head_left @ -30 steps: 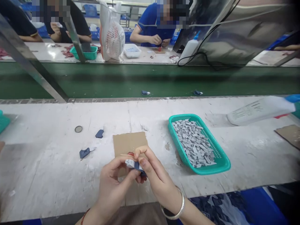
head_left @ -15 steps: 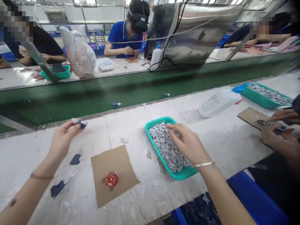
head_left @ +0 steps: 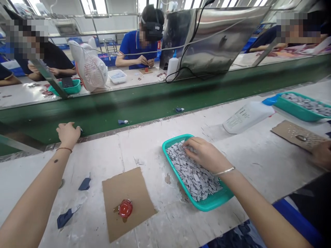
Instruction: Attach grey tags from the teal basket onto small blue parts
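My left hand (head_left: 68, 133) reaches over the near edge of the green belt (head_left: 144, 108), its fingers apart. Beside its thumb a small whitish bit shows; most of whatever lies under the hand is hidden. In the green basket (head_left: 207, 206), my right hand (head_left: 204, 153) has its fingers curled down at the heap of small grey-white tags (head_left: 192, 175). Its fingertips are partly lost among them. Between my arms lies a cardboard square (head_left: 139, 186) bearing a round red cap-like dish (head_left: 125, 208) with shiny glue-like liquid around it.
Dark blue fabric pieces (head_left: 84, 184) lie by my left forearm. Similar pieces with white ends (head_left: 122, 122) rest on the belt. At right are a white bottle (head_left: 244, 117), another green basket (head_left: 300, 112) and a neighbour's hand (head_left: 322, 155). Other people sit across the belt.
My left hand has moved forward and left to the belt with the dark blue piece, now out of sight, and its fingers have spread. My right hand has lowered into the tags.
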Available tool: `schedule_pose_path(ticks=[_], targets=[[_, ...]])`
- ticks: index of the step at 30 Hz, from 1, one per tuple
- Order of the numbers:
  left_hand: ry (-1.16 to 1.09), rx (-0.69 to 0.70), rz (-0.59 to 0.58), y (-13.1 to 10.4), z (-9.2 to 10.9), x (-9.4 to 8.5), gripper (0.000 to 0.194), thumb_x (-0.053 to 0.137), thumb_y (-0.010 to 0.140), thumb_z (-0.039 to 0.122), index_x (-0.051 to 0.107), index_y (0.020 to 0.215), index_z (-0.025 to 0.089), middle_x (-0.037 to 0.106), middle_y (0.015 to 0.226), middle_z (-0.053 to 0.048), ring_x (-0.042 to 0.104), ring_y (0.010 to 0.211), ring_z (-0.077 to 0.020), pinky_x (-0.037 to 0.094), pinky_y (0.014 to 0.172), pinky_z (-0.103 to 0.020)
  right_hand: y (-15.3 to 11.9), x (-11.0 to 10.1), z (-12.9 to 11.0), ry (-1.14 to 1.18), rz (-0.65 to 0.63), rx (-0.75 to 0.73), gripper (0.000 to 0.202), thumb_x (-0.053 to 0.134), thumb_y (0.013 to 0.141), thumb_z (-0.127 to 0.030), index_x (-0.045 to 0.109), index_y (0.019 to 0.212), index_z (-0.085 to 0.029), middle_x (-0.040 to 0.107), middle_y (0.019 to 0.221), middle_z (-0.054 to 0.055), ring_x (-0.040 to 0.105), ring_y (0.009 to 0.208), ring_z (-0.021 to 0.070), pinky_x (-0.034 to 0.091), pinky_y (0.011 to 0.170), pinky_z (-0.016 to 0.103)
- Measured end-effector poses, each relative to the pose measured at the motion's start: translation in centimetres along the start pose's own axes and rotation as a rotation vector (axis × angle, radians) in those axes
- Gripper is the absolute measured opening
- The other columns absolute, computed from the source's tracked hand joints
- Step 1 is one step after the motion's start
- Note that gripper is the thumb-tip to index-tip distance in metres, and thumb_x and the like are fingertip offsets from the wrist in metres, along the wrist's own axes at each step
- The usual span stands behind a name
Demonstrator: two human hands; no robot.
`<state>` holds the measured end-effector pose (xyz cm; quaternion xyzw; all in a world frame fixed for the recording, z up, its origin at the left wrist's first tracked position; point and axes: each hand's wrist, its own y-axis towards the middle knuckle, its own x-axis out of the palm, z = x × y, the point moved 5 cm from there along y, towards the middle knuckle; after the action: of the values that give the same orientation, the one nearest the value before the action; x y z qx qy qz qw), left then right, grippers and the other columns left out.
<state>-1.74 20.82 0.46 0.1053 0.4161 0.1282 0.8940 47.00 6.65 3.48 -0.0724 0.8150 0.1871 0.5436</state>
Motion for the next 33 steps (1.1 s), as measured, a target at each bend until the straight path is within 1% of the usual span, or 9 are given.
schedule_pose_path(ticks=[3,5,9,12,18,22,25,29,33], targets=[[0.120,0.053,0.038,-0.2,2.7,1.5,0.039,0.052,0.088,0.029,0.063,0.117,0.006,0.053,0.132,-0.019,0.033,0.135,-0.0450,0.021,0.110,-0.063,-1.4,-1.0,-3.6,0.216,0.125,0.048,0.011,0.056,0.090,-0.024,0.064,0.096,-0.021,0.071,0.091,0.007,0.070,0.081,0.0236,0.059,0.073,0.037],[0.145,0.142,-0.075,-0.5,5.1,4.0,0.038,0.054,0.085,0.028,0.066,0.117,0.011,0.058,0.128,-0.017,0.043,0.128,-0.0385,0.030,0.109,-0.055,-2.7,-0.1,-7.2,0.387,0.144,0.064,0.012,0.057,0.091,-0.023,0.065,0.100,-0.022,0.073,0.092,0.005,0.070,0.082,0.0201,0.059,0.071,0.031],[0.110,0.237,-0.267,-1.5,8.4,8.4,0.038,0.059,0.082,0.026,0.066,0.118,0.018,0.059,0.129,-0.013,0.052,0.117,-0.0325,0.038,0.104,-0.045,-5.4,4.8,-13.2,0.516,0.057,0.039,0.017,0.054,0.093,-0.015,0.067,0.099,-0.023,0.072,0.092,0.004,0.070,0.081,0.0177,0.058,0.071,0.029],[0.041,0.178,-0.291,-1.8,8.7,9.4,0.029,0.057,0.083,0.020,0.069,0.110,0.015,0.058,0.123,-0.016,0.056,0.110,-0.0329,0.041,0.099,-0.046,-7.3,8.1,-13.9,0.416,0.104,0.034,0.015,0.051,0.094,-0.014,0.064,0.095,-0.022,0.072,0.091,0.005,0.070,0.084,0.0207,0.058,0.074,0.035],[-0.260,-0.047,-0.204,-1.7,7.2,7.5,0.014,0.062,0.077,0.009,0.067,0.088,0.014,0.062,0.105,-0.014,0.058,0.105,-0.0297,0.040,0.102,-0.046,-9.5,9.2,-13.2,0.194,0.179,-0.070,0.013,0.052,0.095,-0.014,0.063,0.093,-0.021,0.072,0.097,0.009,0.069,0.094,0.0237,0.057,0.083,0.041],[-0.605,-0.227,-0.142,-3.5,7.2,5.2,0.021,0.055,0.084,0.010,0.064,0.102,0.011,0.067,0.095,-0.012,0.066,0.090,-0.0210,0.051,0.093,-0.041,-9.5,9.1,-13.6,0.145,0.180,-0.087,0.013,0.052,0.096,-0.015,0.063,0.090,-0.020,0.072,0.093,0.009,0.069,0.091,0.0235,0.058,0.081,0.040],[-0.828,-0.302,-0.144,-7.1,7.9,2.3,0.027,0.047,0.087,0.007,0.062,0.109,0.010,0.070,0.099,-0.012,0.068,0.094,-0.0169,0.054,0.094,-0.035,-9.0,9.0,-13.7,0.138,0.161,-0.066,0.016,0.049,0.097,-0.017,0.064,0.103,-0.019,0.073,0.093,0.009,0.070,0.088,0.0239,0.058,0.079,0.041],[-1.154,-0.437,-0.167,-14.2,8.3,-1.6,0.022,0.056,0.086,0.011,0.068,0.104,0.012,0.071,0.110,-0.010,0.067,0.105,-0.0179,0.052,0.099,-0.032,-7.6,8.1,-14.9,0.252,0.083,-0.030,0.020,0.053,0.096,-0.019,0.066,0.112,-0.021,0.074,0.099,0.008,0.070,0.090,0.0230,0.058,0.080,0.038],[-1.124,-0.610,-0.182,-21.8,7.3,-3.4,0.020,0.071,0.079,0.023,0.072,0.098,0.015,0.075,0.108,-0.010,0.071,0.092,-0.0210,0.058,0.087,-0.034,-5.7,7.7,-18.6,0.439,-0.056,-0.068,0.016,0.057,0.094,-0.019,0.070,0.102,-0.024,0.073,0.101,0.006,0.069,0.094,0.0214,0.058,0.081,0.035]])
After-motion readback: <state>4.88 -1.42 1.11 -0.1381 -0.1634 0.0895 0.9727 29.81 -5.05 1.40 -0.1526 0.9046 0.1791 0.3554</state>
